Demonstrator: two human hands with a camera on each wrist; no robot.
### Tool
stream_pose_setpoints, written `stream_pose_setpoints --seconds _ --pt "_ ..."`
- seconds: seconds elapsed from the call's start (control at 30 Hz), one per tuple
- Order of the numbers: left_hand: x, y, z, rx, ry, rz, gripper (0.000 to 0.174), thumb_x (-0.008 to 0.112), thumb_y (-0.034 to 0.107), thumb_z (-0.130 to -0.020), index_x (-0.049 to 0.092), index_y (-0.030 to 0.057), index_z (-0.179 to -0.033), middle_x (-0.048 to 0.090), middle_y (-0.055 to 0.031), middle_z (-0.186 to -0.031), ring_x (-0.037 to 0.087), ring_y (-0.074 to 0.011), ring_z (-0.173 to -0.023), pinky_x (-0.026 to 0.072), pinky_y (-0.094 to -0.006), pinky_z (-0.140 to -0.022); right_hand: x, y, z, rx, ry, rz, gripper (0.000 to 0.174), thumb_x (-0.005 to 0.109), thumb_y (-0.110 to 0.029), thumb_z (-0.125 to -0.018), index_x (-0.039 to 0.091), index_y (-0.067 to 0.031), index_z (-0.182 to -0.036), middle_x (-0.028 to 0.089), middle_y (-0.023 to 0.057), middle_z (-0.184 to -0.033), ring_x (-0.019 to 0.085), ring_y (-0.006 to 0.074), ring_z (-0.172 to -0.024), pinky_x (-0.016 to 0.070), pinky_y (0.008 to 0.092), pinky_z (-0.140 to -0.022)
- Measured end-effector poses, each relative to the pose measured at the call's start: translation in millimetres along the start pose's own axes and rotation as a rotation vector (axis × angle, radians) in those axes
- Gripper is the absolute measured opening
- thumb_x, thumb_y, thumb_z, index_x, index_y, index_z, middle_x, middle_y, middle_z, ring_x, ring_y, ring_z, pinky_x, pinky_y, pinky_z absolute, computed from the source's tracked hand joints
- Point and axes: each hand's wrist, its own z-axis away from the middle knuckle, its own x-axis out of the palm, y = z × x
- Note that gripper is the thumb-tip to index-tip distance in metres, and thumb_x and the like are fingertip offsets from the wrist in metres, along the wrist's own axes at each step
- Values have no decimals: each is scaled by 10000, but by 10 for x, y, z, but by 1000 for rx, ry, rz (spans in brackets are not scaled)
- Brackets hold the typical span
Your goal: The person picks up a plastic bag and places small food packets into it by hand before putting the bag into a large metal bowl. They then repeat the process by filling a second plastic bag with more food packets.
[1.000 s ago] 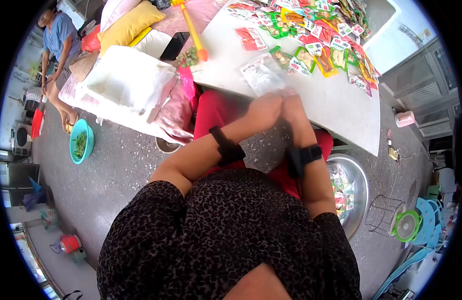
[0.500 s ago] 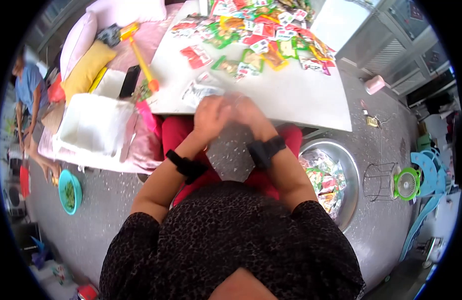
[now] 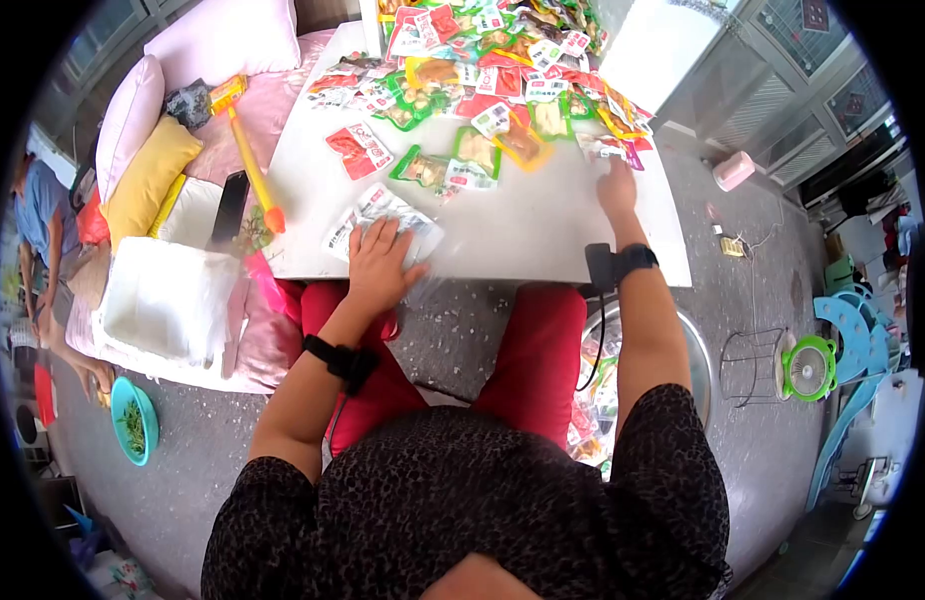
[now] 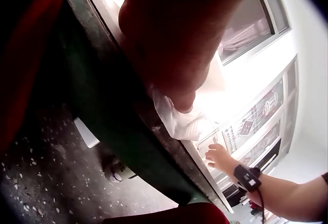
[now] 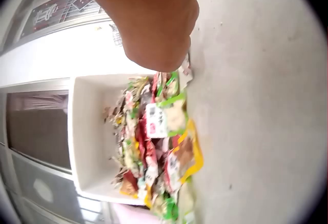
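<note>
Counted on a clock face over the head view: at nine o'clock, on the pink bedding, a white box with crumpled plastic lining. Between eight and nine, on the speckled grey floor, a round teal plastic basin with green leaves inside. Between nine and ten, near the box, a flat black rectangular phone; at ten, beside it, a long yellow stick with an orange tip.

Between ten and eleven, pressing down with the left hand, palm down and fingers spread, on a white-and-grey printed plastic pouch, flat at the near edge of the white desk. Just beyond the pouch, a red-and-white printed packet; right of that, a clear green-edged packet.

Around twelve, heaped across the far part of the desk, many small red, green and yellow food packets. Near two o'clock, reaching out with the right hand, fingers apart in the left wrist view, to a white packet with purple edging; cannot tell whether touching it.

Between three and four, on the floor, a wide silver metal basin holding more packets, and farther right a round green-rimmed fan.
</note>
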Motion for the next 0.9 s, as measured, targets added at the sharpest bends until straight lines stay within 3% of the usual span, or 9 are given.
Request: stream_pose_setpoints --seconds 0.13,0.23,0.3,0.37,0.57,0.67,0.77,0.87,0.9 --pt "-20 -1 -20 -3 -18 13 501 566 379 -668 487 82 -1064 388 -119 -1180 307 -258 -1134 145 -446 -949 28 42 -236 -61 -48 512 276 450 -154 -735 484 -124 -1007 403 78 -1151 413 262 -1036 383 448 -764" --pt "-35 6 -25 -23 -31 44 484 569 368 -669 489 89 -1057 394 -118 -1172 312 -260 -1130 152 -449 -947 204 130 -416 -96 -11 495 249 414 -175 -756 497 -129 -985 439 51 -1104 431 228 -1013 376 445 -766" --pt "-44 6 28 -41 -37 64 475 570 361 -669 487 96 -1055 398 -117 -1166 316 -263 -1127 157 -453 -945 370 364 -539 -291 -3 535 220 400 -173 -762 518 -128 -941 491 43 -1029 450 215 -990 384 434 -740" --pt "-57 13 27 -28 -19 75 467 572 352 -668 485 103 -1054 401 -118 -1159 320 -268 -1124 162 -458 -942 53 21 -475 -307 -170 618 193 400 -183 -763 531 -118 -890 545 64 -903 503 216 -904 407 410 -694" --pt "-224 142 97 -85 -4 42 467 586 324 -665 477 94 -1056 407 -119 -1144 325 -266 -1119 190 -443 -942 -283 -322 -113 -383 40 -22 132 419 -147 -793 528 -83 -832 539 102 -723 550 211 -704 411 332 -586" --pt "-200 152 139 14 142 229 465 601 276 -670 463 72 -1064 428 -135 -1109 357 -285 -1088 271 -412 -911 -592 -640 213 -306 -60 -431 115 445 -143 -799 530 -66 -802 528 51 -673 518 123 -623 386 270 -522" --pt "-263 328 133 42 130 575 457 593 211 -695 435 49 -1093 451 -125 -1089 412 -264 -1045 352 -359 -856 -726 -827 537 48 -507 -866 108 467 -142 -792 540 -62 -796 521 3 -684 467 61 -592 358 210 -494" --pt "-483 565 74 -343 -213 1167 437 545 190 -743 400 32 -1124 470 -99 -1078 463 -215 -990 379 -324 -832 -841 -1173 894 261 -736 -1234 114 453 -109 -799 537 -49 -847 552 9 -764 497 65 -637 377 188 -522" --pt "-450 597 63 -330 -295 1378 428 524 178 -754 390 21 -1129 468 -96 -1083 466 -199 -984 380 -320 -833 -909 -1310 1005 315 -808 -1335 127 438 -99 -807 530 -36 -868 558 29 -789 517 83 -673 402 199 -554"
